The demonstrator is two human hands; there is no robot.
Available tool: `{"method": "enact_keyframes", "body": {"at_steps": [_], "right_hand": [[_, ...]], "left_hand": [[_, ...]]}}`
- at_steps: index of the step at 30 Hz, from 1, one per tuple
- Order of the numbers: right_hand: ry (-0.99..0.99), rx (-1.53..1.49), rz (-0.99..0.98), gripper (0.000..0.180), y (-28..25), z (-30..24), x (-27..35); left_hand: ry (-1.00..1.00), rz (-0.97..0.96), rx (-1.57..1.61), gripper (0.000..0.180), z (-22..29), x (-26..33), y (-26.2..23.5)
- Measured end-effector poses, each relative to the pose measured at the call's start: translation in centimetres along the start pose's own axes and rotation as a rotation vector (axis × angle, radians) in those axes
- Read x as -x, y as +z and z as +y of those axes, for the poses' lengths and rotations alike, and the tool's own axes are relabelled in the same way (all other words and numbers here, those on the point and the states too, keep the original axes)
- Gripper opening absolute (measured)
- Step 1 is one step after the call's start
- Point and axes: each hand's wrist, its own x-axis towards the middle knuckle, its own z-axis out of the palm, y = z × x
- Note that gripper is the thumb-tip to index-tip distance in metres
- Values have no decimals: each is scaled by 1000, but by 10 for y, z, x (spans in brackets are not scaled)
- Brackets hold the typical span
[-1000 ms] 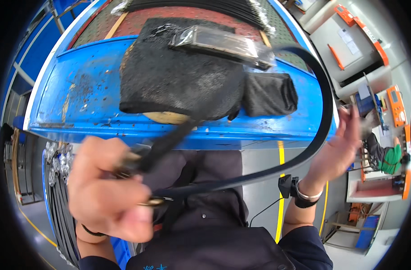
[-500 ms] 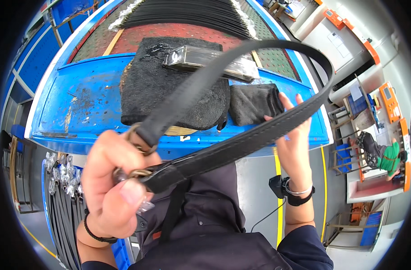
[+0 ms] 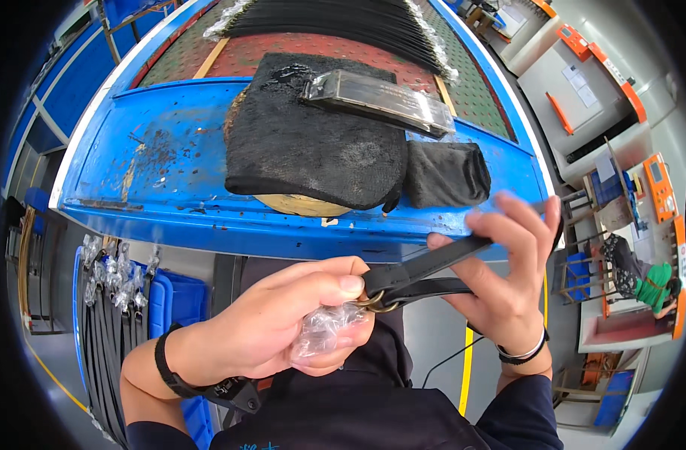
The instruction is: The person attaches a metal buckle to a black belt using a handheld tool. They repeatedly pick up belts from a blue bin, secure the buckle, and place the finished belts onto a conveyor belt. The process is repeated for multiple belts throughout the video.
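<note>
A black leather strap (image 3: 425, 268) stretches between my two hands in front of my body, doubled back in a loop. Its brass-coloured ring (image 3: 380, 302) and a piece of crumpled clear plastic wrap (image 3: 324, 330) are at the left end. My left hand (image 3: 298, 307) is closed around that end, thumb on top. My right hand (image 3: 504, 274) has the strap running through it, with its fingers bent and somewhat apart; the far bend of the loop is partly hidden by them. A dark folded cloth (image 3: 448, 174) lies on the blue bench (image 3: 155, 172) beyond my right hand.
A black cloth-covered pad (image 3: 313, 142) bears a clear plastic case (image 3: 380, 101). Many black straps (image 3: 328, 19) lie in a row at the bench's far side. More straps (image 3: 106, 345) hang at lower left near a blue bin (image 3: 178, 300). Another person (image 3: 651, 289) is at far right.
My left hand has moved right and now grips the strap end and plastic. My right hand has come lower and onto the strap. The wide loop has flattened.
</note>
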Motion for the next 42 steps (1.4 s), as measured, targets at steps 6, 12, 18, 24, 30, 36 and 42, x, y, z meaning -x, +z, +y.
{"method": "enact_keyframes", "body": {"at_steps": [6, 12, 18, 24, 30, 36, 42], "right_hand": [[-106, -337, -64, 28, 9, 8, -4], [-29, -389, -30, 28, 20, 3, -4], [-40, -451, -80, 28, 29, -15, -11], [-46, -569, -133, 27, 39, -24, -13], [22, -669, -48, 36, 22, 3, -33], [329, -376, 149, 43, 60, 48, -72], [399, -551, -55, 53, 77, 54, -81]], "left_hand": [[288, 76, -302, 30, -4, 17, -11], [1206, 431, -1925, 44, -5, 43, -16], [922, 656, -2208, 24, -3, 23, -4], [1045, 567, -2125, 23, -5, 23, -27], [1181, 476, -2090, 24, 10, 43, -42], [1221, 498, -2015, 22, 9, 54, -50], [1181, 439, -1952, 19, 11, 63, -48]]}}
